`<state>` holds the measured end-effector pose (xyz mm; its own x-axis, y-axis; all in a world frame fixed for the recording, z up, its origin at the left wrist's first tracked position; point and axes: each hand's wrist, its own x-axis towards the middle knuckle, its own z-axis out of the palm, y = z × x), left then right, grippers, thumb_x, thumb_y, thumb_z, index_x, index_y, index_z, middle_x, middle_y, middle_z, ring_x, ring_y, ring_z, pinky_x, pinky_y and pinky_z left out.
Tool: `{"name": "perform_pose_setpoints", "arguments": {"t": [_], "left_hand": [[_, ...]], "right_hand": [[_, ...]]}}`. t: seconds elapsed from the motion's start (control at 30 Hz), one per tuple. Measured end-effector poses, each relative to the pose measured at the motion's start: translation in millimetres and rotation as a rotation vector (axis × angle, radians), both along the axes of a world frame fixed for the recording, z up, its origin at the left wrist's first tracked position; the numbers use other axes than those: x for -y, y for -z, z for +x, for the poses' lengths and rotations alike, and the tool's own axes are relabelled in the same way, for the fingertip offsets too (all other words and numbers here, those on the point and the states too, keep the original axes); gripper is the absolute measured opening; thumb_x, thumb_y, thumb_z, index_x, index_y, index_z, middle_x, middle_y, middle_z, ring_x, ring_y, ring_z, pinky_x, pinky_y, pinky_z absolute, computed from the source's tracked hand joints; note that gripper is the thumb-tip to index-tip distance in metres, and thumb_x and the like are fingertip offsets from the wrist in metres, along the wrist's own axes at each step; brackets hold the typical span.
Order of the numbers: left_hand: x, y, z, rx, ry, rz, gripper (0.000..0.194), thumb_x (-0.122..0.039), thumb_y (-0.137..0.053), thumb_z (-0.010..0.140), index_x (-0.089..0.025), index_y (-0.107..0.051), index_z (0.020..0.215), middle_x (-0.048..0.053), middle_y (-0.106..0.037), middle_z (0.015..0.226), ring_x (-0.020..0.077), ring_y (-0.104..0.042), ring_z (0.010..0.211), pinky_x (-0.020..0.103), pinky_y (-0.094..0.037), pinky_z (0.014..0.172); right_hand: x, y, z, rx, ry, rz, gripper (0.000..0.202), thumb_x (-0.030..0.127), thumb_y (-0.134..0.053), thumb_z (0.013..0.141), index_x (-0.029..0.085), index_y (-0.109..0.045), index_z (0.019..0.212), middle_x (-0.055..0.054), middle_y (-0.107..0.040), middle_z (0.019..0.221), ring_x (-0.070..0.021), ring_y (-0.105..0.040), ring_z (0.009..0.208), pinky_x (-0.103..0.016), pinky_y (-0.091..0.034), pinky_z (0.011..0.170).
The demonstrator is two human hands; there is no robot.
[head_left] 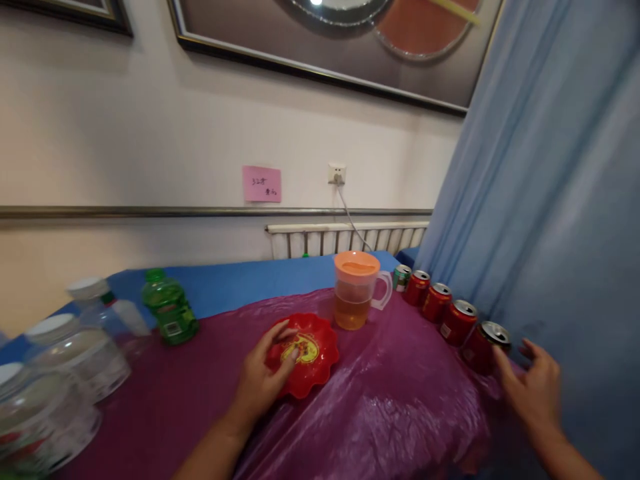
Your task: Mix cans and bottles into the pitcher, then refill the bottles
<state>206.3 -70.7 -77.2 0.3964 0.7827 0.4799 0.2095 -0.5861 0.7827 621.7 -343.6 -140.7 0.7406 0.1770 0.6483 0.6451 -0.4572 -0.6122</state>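
Observation:
A red plate (pixel 320 357) with a scalloped rim and a yellow print lies on the purple plastic sheet (pixel 390 413). Over its left side is my left hand (pixel 267 367), thumb and fingers apart, holding nothing. At the right, my right hand (pixel 535 383) is beside the nearest dark red can (pixel 477 353), fingers spread and a fingertip at the can's edge; whether it touches is unclear. Behind that can stand more red cans (pixel 457 323) and a green can (pixel 401 278) in a row. A clear pitcher (pixel 353 303) with an orange lid and amber liquid stands behind the plate.
A green bottle (pixel 170 310) and several clear bottles with white caps (pixel 77 357) stand at the left. Blue cloth (pixel 240 283) shows behind the sheet. A blue curtain (pixel 550 200) hangs at the right, close to the cans. A cord (pixel 353 220) runs down from a wall socket.

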Motion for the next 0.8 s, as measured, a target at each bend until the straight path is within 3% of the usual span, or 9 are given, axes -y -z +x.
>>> {"name": "perform_pose_setpoints", "arguments": {"t": [0.07,0.13,0.23,0.3,0.4,0.57,0.8], "left_hand": [[0,2.9,-1,0.052,-0.026,0.001,0.051,-0.040,-0.067,0.086,-0.019,-0.059,0.132,0.011,-0.077,0.114,0.0264,-0.075,0.106,0.045,-0.058,0.099],[-1,6.3,-2,0.110,-0.047,0.008,0.050,-0.039,-0.067,0.088,-0.019,-0.058,0.132,0.012,-0.076,0.115,0.0256,-0.074,0.107,0.045,-0.057,0.100],[-4,9.4,-2,0.202,-0.065,0.045,0.047,-0.037,-0.066,0.089,-0.018,-0.058,0.132,0.013,-0.075,0.115,0.0244,-0.072,0.108,0.045,-0.056,0.102],[-6,9.0,-3,0.255,-0.093,0.081,0.046,-0.035,-0.066,0.090,-0.018,-0.058,0.132,0.012,-0.075,0.115,0.0235,-0.072,0.108,0.045,-0.055,0.103],[-6,3.9,-5,0.319,-0.152,0.125,0.043,-0.033,-0.066,0.091,-0.018,-0.058,0.131,0.012,-0.074,0.115,0.0224,-0.072,0.106,0.044,-0.055,0.102],[0,-9.7,-8,0.375,-0.196,0.143,0.039,-0.031,-0.066,0.090,-0.018,-0.059,0.126,0.011,-0.075,0.112,0.0220,-0.073,0.104,0.043,-0.056,0.100],[9,-25.1,-13,0.406,-0.232,0.098,0.038,-0.034,-0.064,0.091,-0.018,-0.060,0.125,0.012,-0.075,0.112,0.0227,-0.073,0.105,0.042,-0.057,0.100]], "right_hand": [[-1,-8.1,-34,0.101,-0.142,0.049,0.062,0.059,-0.058,0.090,0.007,-0.062,0.125,-0.022,-0.065,0.113,-0.0382,-0.060,0.110,-0.057,-0.048,0.097],[-10,-18.4,-85,0.151,-0.469,-0.003,0.038,0.040,-0.054,0.097,0.017,-0.062,0.126,-0.016,-0.068,0.117,-0.0302,-0.065,0.107,-0.048,-0.052,0.096],[-36,-33.5,-177,0.245,-1.014,-0.197,0.040,0.022,-0.053,0.097,0.026,-0.056,0.137,-0.009,-0.069,0.128,-0.0224,-0.064,0.119,-0.035,-0.053,0.100],[-58,-41.2,-235,0.269,-1.316,-0.323,0.045,0.022,-0.053,0.097,0.024,-0.053,0.142,-0.008,-0.067,0.135,-0.0215,-0.061,0.124,-0.036,-0.049,0.107],[-87,-45.8,-298,0.283,-1.595,-0.514,0.051,0.042,-0.057,0.098,0.020,-0.052,0.144,-0.010,-0.059,0.146,-0.0249,-0.057,0.130,-0.038,-0.046,0.111],[-107,-32.7,-344,0.391,-1.738,-0.735,0.054,0.053,-0.059,0.096,0.020,-0.056,0.138,-0.010,-0.061,0.144,-0.0289,-0.058,0.126,-0.043,-0.051,0.105],[-105,4.1,-359,0.519,-1.608,-0.674,0.046,0.051,-0.070,0.091,0.024,-0.063,0.128,-0.006,-0.067,0.136,-0.0283,-0.063,0.119,-0.040,-0.056,0.095]]}}
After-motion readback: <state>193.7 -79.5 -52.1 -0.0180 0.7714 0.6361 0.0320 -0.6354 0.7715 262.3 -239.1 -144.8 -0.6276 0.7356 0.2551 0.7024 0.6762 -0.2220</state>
